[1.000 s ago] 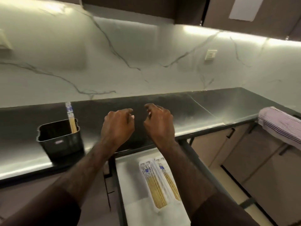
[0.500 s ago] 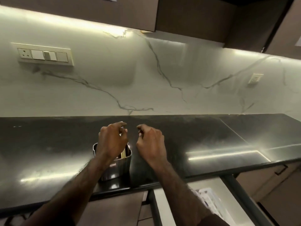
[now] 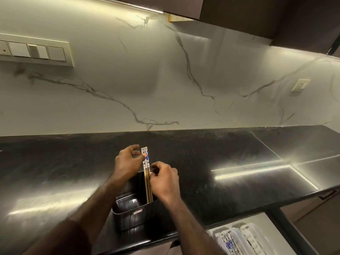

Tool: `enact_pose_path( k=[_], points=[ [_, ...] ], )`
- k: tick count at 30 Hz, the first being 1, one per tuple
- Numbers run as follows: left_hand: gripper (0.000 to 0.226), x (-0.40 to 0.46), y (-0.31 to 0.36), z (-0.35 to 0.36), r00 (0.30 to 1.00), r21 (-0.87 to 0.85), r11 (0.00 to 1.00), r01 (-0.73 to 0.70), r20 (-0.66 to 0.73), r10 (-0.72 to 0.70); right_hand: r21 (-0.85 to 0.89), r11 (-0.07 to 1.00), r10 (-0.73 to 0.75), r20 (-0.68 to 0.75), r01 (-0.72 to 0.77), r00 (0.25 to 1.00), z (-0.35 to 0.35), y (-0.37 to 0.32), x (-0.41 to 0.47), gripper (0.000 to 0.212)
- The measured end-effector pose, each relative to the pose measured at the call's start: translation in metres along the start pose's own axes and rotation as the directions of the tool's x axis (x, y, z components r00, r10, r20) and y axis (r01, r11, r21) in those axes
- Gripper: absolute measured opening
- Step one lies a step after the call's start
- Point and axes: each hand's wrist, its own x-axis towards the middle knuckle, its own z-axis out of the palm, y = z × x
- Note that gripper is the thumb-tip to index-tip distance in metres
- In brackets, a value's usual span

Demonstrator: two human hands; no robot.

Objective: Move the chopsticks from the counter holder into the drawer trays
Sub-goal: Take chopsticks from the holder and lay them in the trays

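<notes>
Head view looks down on a polished black stone counter (image 3: pixel 202 162) under a white marble-veined backsplash (image 3: pixel 165 80), where a black rectangular metal holder (image 3: pixel 134 216) stands near the front edge. A small bundle of slim tan wooden chopsticks with blue-and-white patterned tops (image 3: pixel 147 173) stands nearly upright at the holder's right side, lower ends down inside it, tops rising well above the rim. The left hand (image 3: pixel 127 162) has its thumb and fingertips at the patterned upper ends, seemingly pinching them, with the other fingers loosely curled. The right hand (image 3: pixel 163 181) is curled against the shafts lower down, just above the holder's rim, and looks to be pinching them too, though its fingertips are partly hidden. At the lower right, the open drawer (image 3: pixel 261 223) shows clear plastic trays (image 3: pixel 239 238) with patterned ends already lying in them. These sticks should be light and stiff, with a smooth finish that could let them slide or fan apart if held loosely. A firm pinch across all of them near the middle, with the second hand steadying the tops, would likely keep the bundle together on the lift. Dropping them seems the main risk, more than any breakage.
</notes>
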Motion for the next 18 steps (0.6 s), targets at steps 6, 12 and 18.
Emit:
enact_pose_path(
  k=[6,12,18],
  points=[
    [0.043,0.021,-0.019,0.017,0.998,-0.047,0.998,0.045,0.039,-0.043,0.005,0.998,0.064,0.037,-0.064,0.997,0.013,0.005,0.020,0.030],
    [0.010,0.026,-0.025,0.025,0.993,-0.160,0.984,0.073,0.104,-0.057,-0.031,0.996,0.088,0.056,-0.086,0.995,0.023,0.014,0.031,0.026],
    [0.015,0.025,-0.025,0.027,0.991,-0.273,0.956,0.110,0.104,-0.084,-0.037,0.994,0.106,0.051,-0.105,0.993,0.027,0.016,0.037,0.023]
  ],
)
